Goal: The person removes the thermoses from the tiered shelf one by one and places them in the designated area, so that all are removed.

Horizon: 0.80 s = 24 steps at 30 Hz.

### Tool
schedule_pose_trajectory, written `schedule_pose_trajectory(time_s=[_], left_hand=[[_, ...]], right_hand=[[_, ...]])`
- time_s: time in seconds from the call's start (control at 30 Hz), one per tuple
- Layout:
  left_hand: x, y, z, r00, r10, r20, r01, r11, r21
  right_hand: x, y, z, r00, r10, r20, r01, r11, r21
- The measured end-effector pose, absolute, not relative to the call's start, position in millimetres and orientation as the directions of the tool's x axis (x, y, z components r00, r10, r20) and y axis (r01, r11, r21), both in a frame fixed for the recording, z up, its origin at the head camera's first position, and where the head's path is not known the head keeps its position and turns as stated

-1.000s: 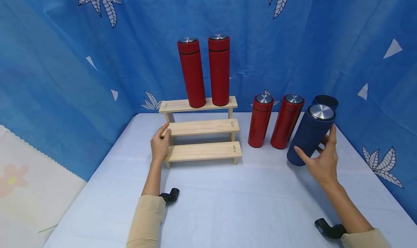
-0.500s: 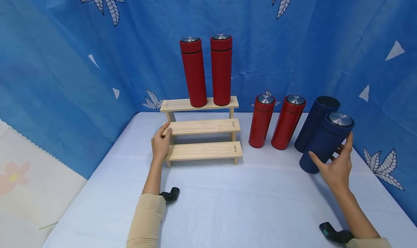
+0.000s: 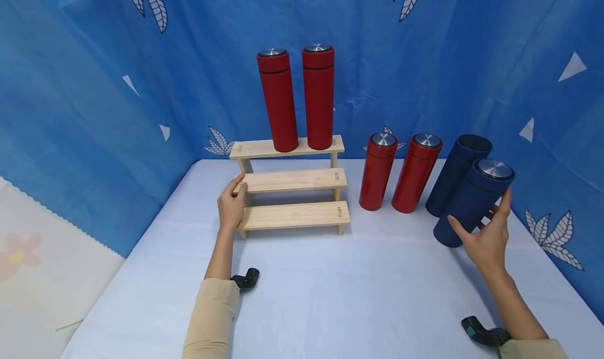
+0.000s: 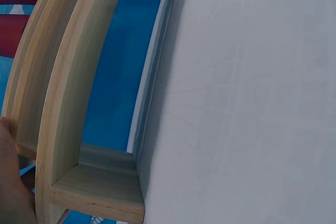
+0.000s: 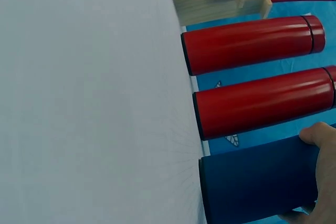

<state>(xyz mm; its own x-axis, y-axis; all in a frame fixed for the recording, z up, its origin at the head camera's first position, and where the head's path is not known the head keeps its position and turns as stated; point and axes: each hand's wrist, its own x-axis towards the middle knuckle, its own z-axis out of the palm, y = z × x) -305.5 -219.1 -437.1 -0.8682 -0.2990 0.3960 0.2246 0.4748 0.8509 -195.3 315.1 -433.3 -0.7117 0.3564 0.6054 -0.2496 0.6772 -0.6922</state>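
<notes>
My right hand point(image 3: 488, 241) grips a dark blue thermos flask point(image 3: 472, 202) with a silver lid, thumb on its near left side and fingers round its right. The flask's base meets the white cloth in the right wrist view, where the hand point(image 5: 326, 169) is partly cut off. Just behind it stands a second blue flask point(image 3: 448, 178) with a dark top, partly hidden. My left hand point(image 3: 231, 204) holds the left end of the middle step of a three-step wooden rack point(image 3: 297, 181). In the left wrist view, that hand point(image 4: 13, 182) shows only at the edge.
Two tall red flasks point(image 3: 279, 107) stand on the rack's top step. Two shorter glossy red flasks point(image 3: 377, 175) stand between the rack and the blue ones. White cloth covers the table point(image 3: 354, 291). Blue patterned curtain point(image 3: 401, 76) hangs behind and at both sides.
My right hand has shifted the blue flask to the right and slightly nearer, uncovering more of the blue flask behind it. In the last half second it stays put. The left hand keeps its hold.
</notes>
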Motion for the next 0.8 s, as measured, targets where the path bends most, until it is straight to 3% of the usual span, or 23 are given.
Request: schedule_pose_trajectory(time_s=[0.43,0.5,0.73,0.8], left_hand=[[-306.7,-222.1,-439.1,-0.864,-0.302,0.402,0.233,0.468,0.852],[-306.3,-222.0,-438.8,-0.863,-0.3,0.406,0.236,0.471,0.85],[-306.6,-220.5,-438.6,-0.867,-0.293,0.404,0.235,0.474,0.849],[-307.2,-220.1,-439.2,-0.867,-0.291,0.405,0.236,0.475,0.848]], right_hand=[[-193.5,312.9,-433.6,-0.682,0.338,0.648,-0.283,0.695,-0.661],[-191.7,311.5,-433.6,-0.649,0.338,0.681,-0.3,0.709,-0.638],[-184.6,300.1,-430.0,-0.427,0.393,0.814,-0.381,0.739,-0.556],[-182.4,293.4,-428.7,-0.389,0.398,0.831,-0.395,0.743,-0.54]])
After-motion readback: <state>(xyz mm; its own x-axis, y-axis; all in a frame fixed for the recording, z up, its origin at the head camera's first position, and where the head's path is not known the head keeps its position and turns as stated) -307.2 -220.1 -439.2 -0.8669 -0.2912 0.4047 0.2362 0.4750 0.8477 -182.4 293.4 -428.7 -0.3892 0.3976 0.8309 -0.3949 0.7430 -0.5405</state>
